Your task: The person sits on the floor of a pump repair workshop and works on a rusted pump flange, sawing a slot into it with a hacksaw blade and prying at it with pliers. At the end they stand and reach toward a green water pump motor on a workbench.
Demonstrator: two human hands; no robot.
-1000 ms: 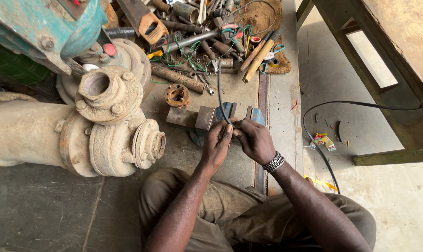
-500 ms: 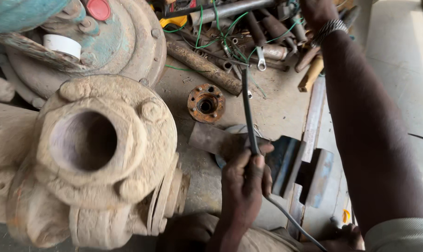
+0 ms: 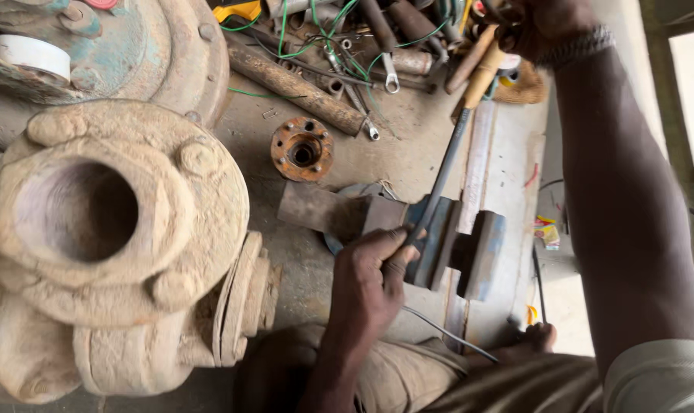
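My left hand (image 3: 370, 284) grips a thin dark metal rod (image 3: 441, 177) low down, where it meets a blue-grey metal block (image 3: 473, 256) lying on the concrete floor. The rod slants up and to the right toward a heap of tools. A rusty flat bar (image 3: 320, 212) sticks out from the block's left side, just above my left hand. My right arm stretches up the right side, and my right hand (image 3: 537, 24) is in the tool heap at the top, fingers curled among the handles. What it holds, if anything, is hidden.
A big mud-coloured pump body (image 3: 110, 237) fills the left. Behind it lies a teal casing (image 3: 144, 46) with a white tape roll (image 3: 29, 53) on it. A rusty flange (image 3: 303, 149), a rusty pipe (image 3: 293, 84), wrenches (image 3: 389, 70), green wire and wooden handles (image 3: 481, 73) lie above.
My right hand left the block and reached up into the tool heap. My left hand stays on the rod. The view has moved in closer over the pump and block.
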